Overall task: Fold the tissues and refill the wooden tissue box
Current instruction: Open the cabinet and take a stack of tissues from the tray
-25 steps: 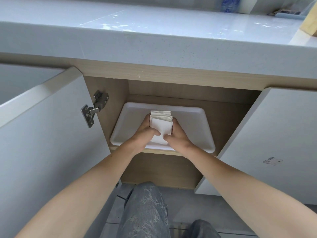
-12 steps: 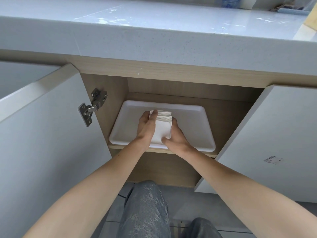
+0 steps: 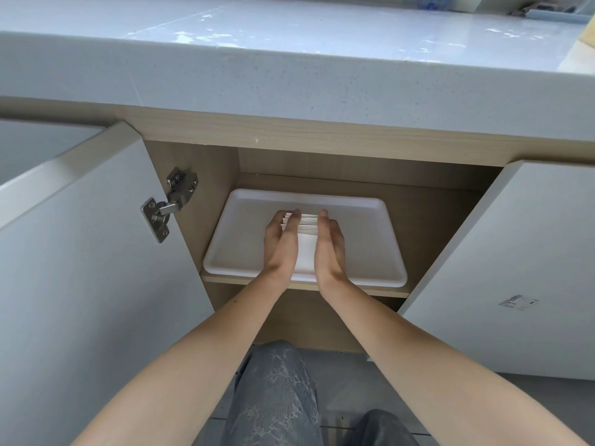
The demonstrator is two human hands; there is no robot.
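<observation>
both hands flank the white stack of folded tissues (image 3: 306, 249) on the shallow white plastic tray (image 3: 363, 249) inside the open wooden cabinet (image 3: 434, 226); left hand (image 3: 280, 244) and right hand (image 3: 329, 247) press flat against its sides, squaring it for a lift (tissue box not in view)

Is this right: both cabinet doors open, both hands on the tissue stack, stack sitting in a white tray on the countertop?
One thing is wrong: the white tray is not on the countertop; it sits on the shelf inside the open cabinet below it. The head view shows it. The rest holds: both doors are open, and the left hand and right hand flank the tissue stack.
</observation>
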